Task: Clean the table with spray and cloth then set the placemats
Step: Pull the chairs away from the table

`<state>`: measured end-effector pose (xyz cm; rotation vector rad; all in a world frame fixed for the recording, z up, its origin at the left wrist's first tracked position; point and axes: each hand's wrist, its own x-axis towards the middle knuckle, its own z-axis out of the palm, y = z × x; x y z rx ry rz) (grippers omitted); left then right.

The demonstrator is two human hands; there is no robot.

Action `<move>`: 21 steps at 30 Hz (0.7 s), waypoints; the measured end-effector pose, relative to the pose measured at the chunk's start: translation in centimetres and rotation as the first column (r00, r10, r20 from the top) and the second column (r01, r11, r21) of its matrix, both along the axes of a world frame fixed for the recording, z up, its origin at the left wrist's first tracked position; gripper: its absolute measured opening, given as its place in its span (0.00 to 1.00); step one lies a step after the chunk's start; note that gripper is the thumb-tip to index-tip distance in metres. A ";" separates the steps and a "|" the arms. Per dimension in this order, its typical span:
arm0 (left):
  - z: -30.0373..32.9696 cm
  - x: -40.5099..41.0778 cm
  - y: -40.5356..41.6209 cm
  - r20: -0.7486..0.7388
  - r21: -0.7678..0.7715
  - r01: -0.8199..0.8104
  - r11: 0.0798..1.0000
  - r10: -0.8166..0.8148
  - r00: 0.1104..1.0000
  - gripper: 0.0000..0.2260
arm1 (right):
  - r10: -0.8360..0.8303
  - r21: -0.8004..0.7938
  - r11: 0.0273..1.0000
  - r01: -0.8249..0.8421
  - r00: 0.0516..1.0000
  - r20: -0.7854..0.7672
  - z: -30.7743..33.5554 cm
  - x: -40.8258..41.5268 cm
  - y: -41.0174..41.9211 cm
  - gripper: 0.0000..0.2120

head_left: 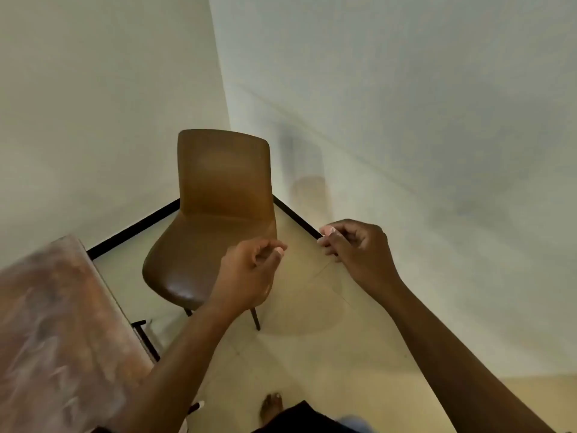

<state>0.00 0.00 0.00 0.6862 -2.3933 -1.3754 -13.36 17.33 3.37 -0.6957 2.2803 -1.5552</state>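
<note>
Both hands are raised in front of a brown chair (218, 214) that stands in the corner of a room, and neither one holds anything that can be seen. The left hand (249, 270) hangs over the right front edge of the chair seat, its fingers curled inward with the thumb lying along them, clenched on nothing visible. The right hand (352, 248) is just to the right of it, apart from it, over the pale floor (312, 354) near the dark skirting strip (296, 217) at the foot of the wall; its fingers are also curled, with the fingertips (327, 231) drawn together near the thumb, and nothing shows between them. The bench (56, 323), the only one of the task's things in view, lies at the lower left, well to the left of both hands and below them; its top is a reddish-brown, marbled surface, blurred here, and its right edge runs diagonally past the chair's left side. The left forearm crosses in front of the bench's near corner. A dark leg of the bench frame (146, 339) shows under that edge. A bare foot (271, 407) rests on the floor at the bottom of the view, beside a dark piece of clothing (296, 417).
</note>
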 end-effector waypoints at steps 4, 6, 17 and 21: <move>-0.6 -3.4 -0.9 0.004 0.070 -0.038 0.997 0.038 0.999 0.08 | -0.022 0.010 1.000 0.022 0.999 0.034 -0.6 -3.7 -1.1 0.08; -1.3 -6.9 -1.4 0.014 0.085 -0.045 0.995 0.044 0.999 0.08 | -0.006 0.023 1.000 0.005 0.999 0.037 -1.4 -7.6 -2.3 0.08; -3.5 -21.8 -2.5 0.055 0.116 -0.313 0.943 0.309 0.950 0.08 | 0.264 0.066 0.961 -0.268 0.963 0.061 -3.9 -26.3 -8.2 0.08; -4.6 -25.0 -3.4 0.086 0.152 -0.417 0.896 0.409 0.909 0.08 | 0.390 0.110 0.914 -0.391 0.920 0.031 -4.3 -31.1 -12.1 0.08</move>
